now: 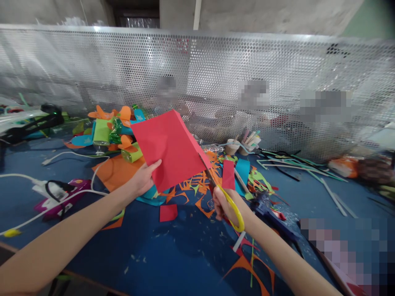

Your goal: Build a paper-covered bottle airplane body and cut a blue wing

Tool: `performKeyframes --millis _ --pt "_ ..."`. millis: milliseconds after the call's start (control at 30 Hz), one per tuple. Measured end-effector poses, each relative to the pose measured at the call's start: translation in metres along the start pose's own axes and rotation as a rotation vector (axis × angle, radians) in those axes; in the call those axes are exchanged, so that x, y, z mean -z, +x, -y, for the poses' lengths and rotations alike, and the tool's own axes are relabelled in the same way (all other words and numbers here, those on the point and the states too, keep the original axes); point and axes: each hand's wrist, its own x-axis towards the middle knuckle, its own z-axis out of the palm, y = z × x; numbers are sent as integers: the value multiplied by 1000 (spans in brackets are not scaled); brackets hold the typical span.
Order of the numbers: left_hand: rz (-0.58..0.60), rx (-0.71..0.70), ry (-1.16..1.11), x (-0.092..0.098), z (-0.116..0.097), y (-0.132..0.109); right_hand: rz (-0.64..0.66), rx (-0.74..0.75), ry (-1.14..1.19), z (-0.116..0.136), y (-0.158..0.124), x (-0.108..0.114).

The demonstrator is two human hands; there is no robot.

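My left hand (pixel 145 177) grips a red sheet of paper (pixel 168 150) by its lower left edge, thumb on the front face. The sheet is held up above the table, and a strip along its right side bends away from the rest. My right hand (pixel 226 205) is closed on yellow-handled scissors (pixel 236 211). Their dark blades meet the sheet at its lower right edge; how far they are apart is hard to see. Below the sheet lies a small red paper piece (pixel 168 213). Another red strip (pixel 228 174) is just beyond my right hand.
Orange paper scraps (pixel 200 183) cover the blue table (pixel 148 255). Bottles with coloured paper (pixel 103 130) stand at the back left, near a purple power strip (pixel 66 197) with white cables. Pen cups (pixel 247 146) and a dark blue glue gun (pixel 274 218) are to the right. A perforated metal screen (pixel 92 74) runs behind.
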Motion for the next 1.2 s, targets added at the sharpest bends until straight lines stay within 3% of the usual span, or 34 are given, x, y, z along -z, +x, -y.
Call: performKeyframes --millis 167,433,633,867,1033,1200 --pt "-26 36 15 -6 0 -6 95 35 57 2 -3 -2" --pt "-6 65 50 -11 -2 -12 61 110 -75 7 -8 5" --pt "-14 114 93 -16 -4 -16 74 107 -50 5 -7 4" --pt "27 117 127 -15 -5 -18 17 95 -10 1 -4 1" --pt "-4 127 127 -18 -6 -20 -59 -10 -28 -3 -1 -3" --pt "-14 130 126 -17 -5 -17 -72 -1 -21 -2 -2 -4"
